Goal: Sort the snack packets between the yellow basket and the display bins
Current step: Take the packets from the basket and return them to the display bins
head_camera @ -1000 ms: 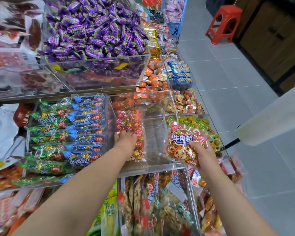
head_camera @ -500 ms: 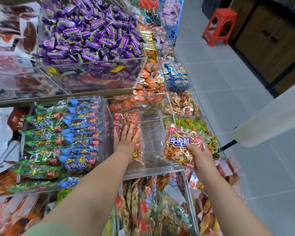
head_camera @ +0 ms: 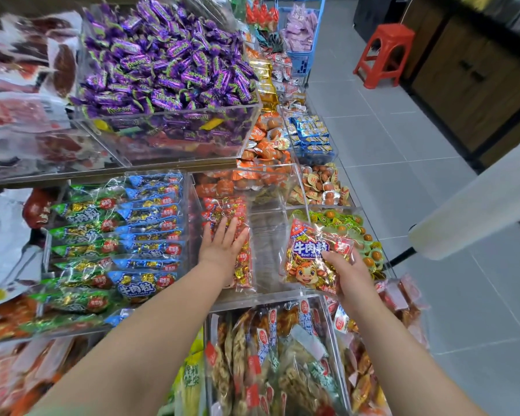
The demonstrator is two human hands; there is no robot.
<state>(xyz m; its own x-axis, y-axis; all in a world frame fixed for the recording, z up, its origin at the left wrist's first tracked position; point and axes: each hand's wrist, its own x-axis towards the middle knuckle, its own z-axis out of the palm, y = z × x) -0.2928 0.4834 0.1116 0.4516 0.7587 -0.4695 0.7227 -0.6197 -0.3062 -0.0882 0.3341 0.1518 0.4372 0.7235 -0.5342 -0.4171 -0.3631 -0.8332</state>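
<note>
Right of centre, over the right-hand edge of a clear acrylic bin (head_camera: 270,298), a red beef-cube packet (head_camera: 314,253) is held tilted with its printed face up. The right hand (head_camera: 351,280) grips it at the lower right corner: the thumb lies across the printed face and the remaining fingers are curled underneath, closed on the packet.

The left hand (head_camera: 222,250) lies flat inside the same bin. Its fingers (head_camera: 222,229) are straight and slightly spread, pressing on a row of red packets (head_camera: 237,207) that stands along the bin's left wall; they grasp nothing. The right part of the bin floor shows bare acrylic between the two hands.

Adjoining compartments:
- To the left, green packets (head_camera: 84,235) and blue packets (head_camera: 153,205) lie in two overlapping columns.
- Behind, orange egg packs (head_camera: 264,148) fill a bin.
- To the right, just beyond the held packet, green-rimmed packs (head_camera: 341,220) are visible.
- Nearest the camera, a bin holds upright mixed snack bags (head_camera: 276,355).

On the upper tier, a large clear bin is heaped with purple candies (head_camera: 162,61).

Farther off, a blue basket (head_camera: 300,58) stands at the end of the display, a red stool (head_camera: 383,52) stands on the grey tiled floor (head_camera: 388,151), and a white roll (head_camera: 475,205) enters from the right edge.
</note>
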